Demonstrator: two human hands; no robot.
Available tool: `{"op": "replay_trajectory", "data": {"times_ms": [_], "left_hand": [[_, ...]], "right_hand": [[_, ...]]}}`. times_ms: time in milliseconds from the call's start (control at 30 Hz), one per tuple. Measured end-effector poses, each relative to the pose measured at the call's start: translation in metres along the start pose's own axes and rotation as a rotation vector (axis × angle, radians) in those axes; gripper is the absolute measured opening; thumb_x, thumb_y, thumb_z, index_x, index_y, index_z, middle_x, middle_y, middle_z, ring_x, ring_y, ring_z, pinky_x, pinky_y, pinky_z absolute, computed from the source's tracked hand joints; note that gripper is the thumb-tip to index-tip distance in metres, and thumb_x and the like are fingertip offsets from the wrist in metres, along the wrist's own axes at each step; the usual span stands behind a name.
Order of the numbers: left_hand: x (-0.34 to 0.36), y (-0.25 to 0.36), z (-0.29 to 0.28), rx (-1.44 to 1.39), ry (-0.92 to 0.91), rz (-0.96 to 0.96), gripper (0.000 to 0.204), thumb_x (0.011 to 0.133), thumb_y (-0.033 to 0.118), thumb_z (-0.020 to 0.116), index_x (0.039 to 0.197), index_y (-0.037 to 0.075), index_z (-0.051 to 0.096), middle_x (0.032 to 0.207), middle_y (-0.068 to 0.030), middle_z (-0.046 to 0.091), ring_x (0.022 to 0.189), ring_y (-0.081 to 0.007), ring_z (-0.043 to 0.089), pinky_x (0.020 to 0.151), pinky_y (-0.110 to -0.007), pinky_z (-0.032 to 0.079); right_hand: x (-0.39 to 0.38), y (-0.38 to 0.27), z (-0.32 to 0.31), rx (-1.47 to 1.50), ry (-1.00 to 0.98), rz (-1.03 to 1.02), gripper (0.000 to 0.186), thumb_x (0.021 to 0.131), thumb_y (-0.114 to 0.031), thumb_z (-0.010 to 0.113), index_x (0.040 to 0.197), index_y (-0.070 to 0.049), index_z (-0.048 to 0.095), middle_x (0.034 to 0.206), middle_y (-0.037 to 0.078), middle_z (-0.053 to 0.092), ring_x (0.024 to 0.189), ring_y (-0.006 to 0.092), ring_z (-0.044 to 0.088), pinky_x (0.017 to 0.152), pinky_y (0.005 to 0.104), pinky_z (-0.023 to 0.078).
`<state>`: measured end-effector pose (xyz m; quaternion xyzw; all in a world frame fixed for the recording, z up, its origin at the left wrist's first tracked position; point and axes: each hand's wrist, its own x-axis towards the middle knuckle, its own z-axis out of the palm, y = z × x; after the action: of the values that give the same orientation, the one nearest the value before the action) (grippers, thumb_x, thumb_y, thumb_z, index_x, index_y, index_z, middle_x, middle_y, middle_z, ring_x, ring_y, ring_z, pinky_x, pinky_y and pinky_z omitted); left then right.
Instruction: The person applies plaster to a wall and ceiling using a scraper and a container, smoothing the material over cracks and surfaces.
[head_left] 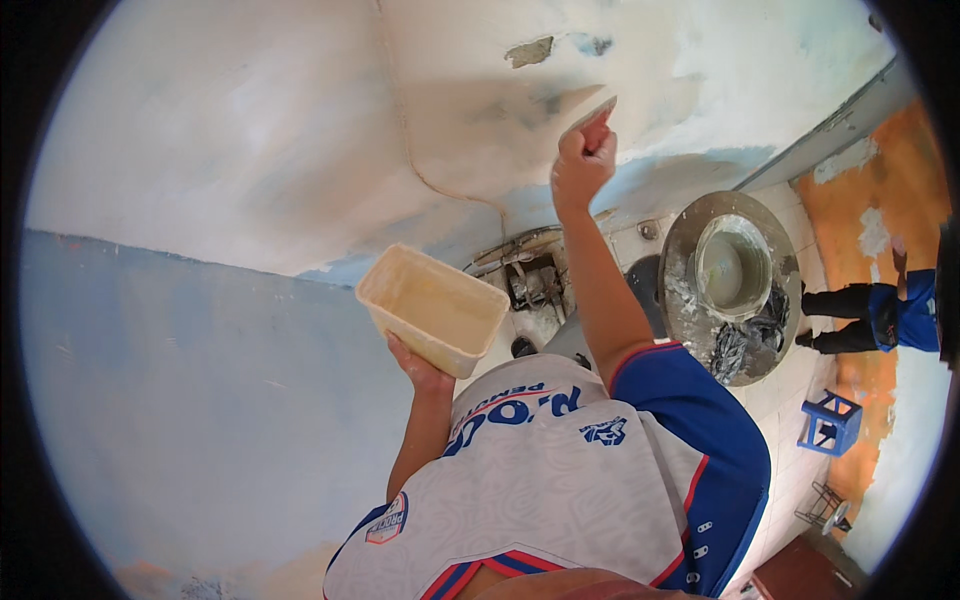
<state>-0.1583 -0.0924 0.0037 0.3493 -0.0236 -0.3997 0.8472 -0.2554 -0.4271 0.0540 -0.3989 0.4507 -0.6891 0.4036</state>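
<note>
My left hand [420, 365] holds a cream rectangular plastic tub [430, 305] with pale residue inside, tilted slightly at the middle left. My right hand [585, 165] is raised near the patchy white and pale blue wall [250, 120], gripping a thin flat blade [602, 104]. I cannot tell whether the blade touches the wall. Dark grey patches and a small chipped spot [530, 50] show on the wall near it, and a thin cable runs down to the floor.
Right of me, a round dusty board [686, 250] bears a bucket [732, 270] and crumpled black plastic [765, 335]. Another person [910, 310] in blue stands at the far right near an orange wall [870, 170]. A blue stool [830, 425] and a wire rack [815, 505] sit below them.
</note>
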Motion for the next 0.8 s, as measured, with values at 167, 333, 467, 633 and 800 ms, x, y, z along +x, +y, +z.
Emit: {"op": "replay_trajectory", "data": {"times_ms": [167, 333, 467, 633, 800], "left_hand": [[0.000, 0.012, -0.006, 0.000, 0.025, 0.061, 0.073, 0.101, 0.064, 0.041, 0.154, 0.014, 0.035, 0.152, -0.0090, 0.046, 0.136, -0.0296, 0.048, 0.113, -0.045, 0.044], [-0.001, 0.022, -0.013, 0.012, 0.067, 0.111, 0.075, 0.100, 0.065, 0.042, 0.155, 0.015, 0.033, 0.154, -0.0089, 0.043, 0.137, -0.0295, 0.047, 0.113, -0.046, 0.044], [0.000, 0.030, -0.022, 0.000, 0.061, 0.148, 0.074, 0.101, 0.064, 0.041, 0.156, 0.015, 0.030, 0.156, -0.0088, 0.040, 0.139, -0.0301, 0.045, 0.113, -0.047, 0.043], [0.005, 0.028, -0.018, 0.018, 0.028, 0.126, 0.073, 0.102, 0.063, 0.039, 0.156, 0.016, 0.029, 0.155, -0.0086, 0.041, 0.139, -0.0305, 0.045, 0.113, -0.047, 0.043], [0.009, 0.023, -0.016, 0.006, 0.048, 0.111, 0.071, 0.102, 0.063, 0.038, 0.156, 0.018, 0.029, 0.155, -0.0083, 0.041, 0.139, -0.0302, 0.046, 0.113, -0.047, 0.044]], "right_hand": [[-0.023, 0.023, 0.082, -0.406, -0.246, -0.551, 0.014, 0.078, -0.008, 0.070, 0.083, -0.004, 0.058, 0.082, 0.016, 0.063, 0.078, 0.0382, 0.063, 0.069, 0.0476, 0.051], [-0.099, 0.025, 0.058, -0.228, -0.497, -0.668, 0.012, 0.078, -0.005, 0.068, 0.079, -0.005, 0.057, 0.071, 0.012, 0.058, 0.059, 0.0311, 0.059, 0.056, 0.0430, 0.047], [-0.065, 0.007, 0.015, -0.352, -0.138, -0.556, 0.018, 0.082, -0.006, 0.067, 0.070, -0.004, 0.053, 0.063, 0.013, 0.053, 0.051, 0.0314, 0.051, 0.049, 0.0425, 0.042], [0.026, 0.027, 0.040, -0.416, -0.054, -0.767, 0.015, 0.082, -0.008, 0.068, 0.074, -0.007, 0.055, 0.069, 0.011, 0.057, 0.063, 0.0321, 0.060, 0.058, 0.0431, 0.050], [-0.065, 0.038, 0.051, -0.390, -0.595, -1.031, 0.012, 0.078, -0.005, 0.069, 0.080, -0.007, 0.057, 0.072, 0.012, 0.059, 0.064, 0.0351, 0.061, 0.058, 0.0435, 0.051]]}}
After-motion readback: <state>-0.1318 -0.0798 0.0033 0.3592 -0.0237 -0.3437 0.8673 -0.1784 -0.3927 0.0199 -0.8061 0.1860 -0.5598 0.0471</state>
